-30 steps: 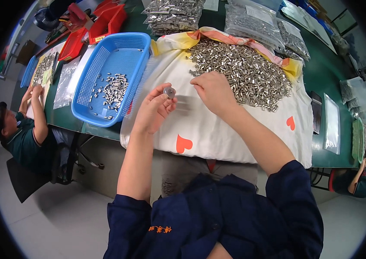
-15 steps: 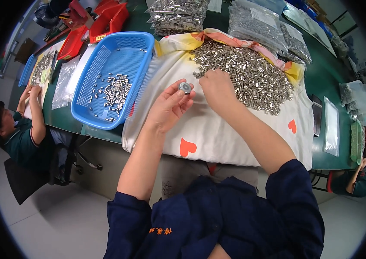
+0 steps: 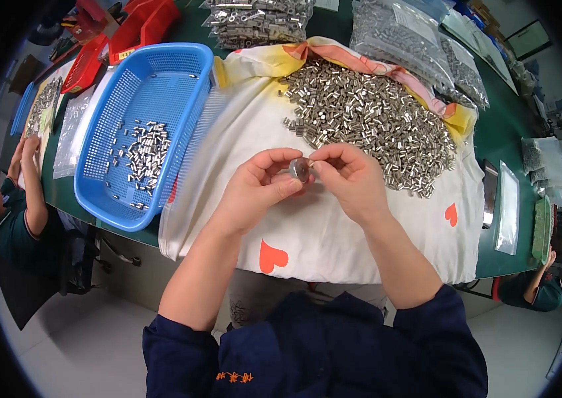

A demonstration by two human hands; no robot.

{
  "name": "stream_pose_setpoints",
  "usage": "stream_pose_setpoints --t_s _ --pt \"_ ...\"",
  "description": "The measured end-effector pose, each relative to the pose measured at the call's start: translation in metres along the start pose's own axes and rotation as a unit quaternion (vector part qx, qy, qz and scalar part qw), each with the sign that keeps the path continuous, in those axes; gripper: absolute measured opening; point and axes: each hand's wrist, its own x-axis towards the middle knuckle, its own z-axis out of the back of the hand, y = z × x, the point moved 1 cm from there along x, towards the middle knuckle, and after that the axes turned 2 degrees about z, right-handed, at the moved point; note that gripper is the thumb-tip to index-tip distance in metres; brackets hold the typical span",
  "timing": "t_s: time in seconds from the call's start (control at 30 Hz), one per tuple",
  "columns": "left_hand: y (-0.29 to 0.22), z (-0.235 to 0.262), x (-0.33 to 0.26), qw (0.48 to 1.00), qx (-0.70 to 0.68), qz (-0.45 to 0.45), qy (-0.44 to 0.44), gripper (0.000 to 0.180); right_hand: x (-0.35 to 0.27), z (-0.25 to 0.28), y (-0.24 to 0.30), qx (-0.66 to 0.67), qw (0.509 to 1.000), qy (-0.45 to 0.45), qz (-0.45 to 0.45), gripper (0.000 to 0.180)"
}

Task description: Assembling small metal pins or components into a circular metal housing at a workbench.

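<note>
Far left, a co-worker's arm (image 3: pixel 29 192) at the worktop (image 3: pixel 493 152) edge, mostly cut off. Blue basket (image 3: pixel 161 73) holds a small scatter of finished metal sleeves (image 3: pixel 138 156), so only a minor share looks done. Centre: left hand (image 3: pixel 254 189) and right hand (image 3: pixel 351 179) meet over the white heart-print cloth (image 3: pixel 334 232), both pinching one small round metal part (image 3: pixel 299 168) between thumb and fingertips; it is in the air just above the cloth, not resting. Right of that, the big pile of unsorted sleeves (image 3: pixel 367 119) is much larger than the basket's lot, so most looks left. Bagged parts (image 3: pixel 400 40) behind. Hard to tell: the part's exact shape, and what the fingers do to it. Far-right items blurred by rim.
</note>
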Motion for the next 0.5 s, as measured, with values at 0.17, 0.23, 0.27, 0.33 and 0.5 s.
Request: stream_pose_setpoints --t_s 0.17,0.23,0.27,0.33,0.5 --pt "0.002 -0.002 0.004 1.000 0.020 0.008 -0.014 0.037 0.002 0.013 -0.006 -0.031 0.998 0.030 0.040 0.009" --pt "0.003 -0.003 0.004 0.999 0.037 0.011 -0.021 0.037 0.001 0.012 -0.005 -0.060 0.997 0.026 0.035 0.009" --pt "0.001 -0.004 0.004 0.999 0.038 0.010 -0.023 0.037 0.000 0.011 -0.003 -0.089 0.995 0.021 0.032 0.008" --pt "0.001 -0.005 0.003 0.999 0.039 0.008 -0.024 0.038 -0.002 0.007 0.010 -0.183 0.978 0.020 0.095 0.008" --pt "0.003 -0.005 -0.001 0.994 0.095 -0.015 -0.048 0.036 -0.006 0.000 0.014 -0.381 0.879 0.005 0.285 0.006"
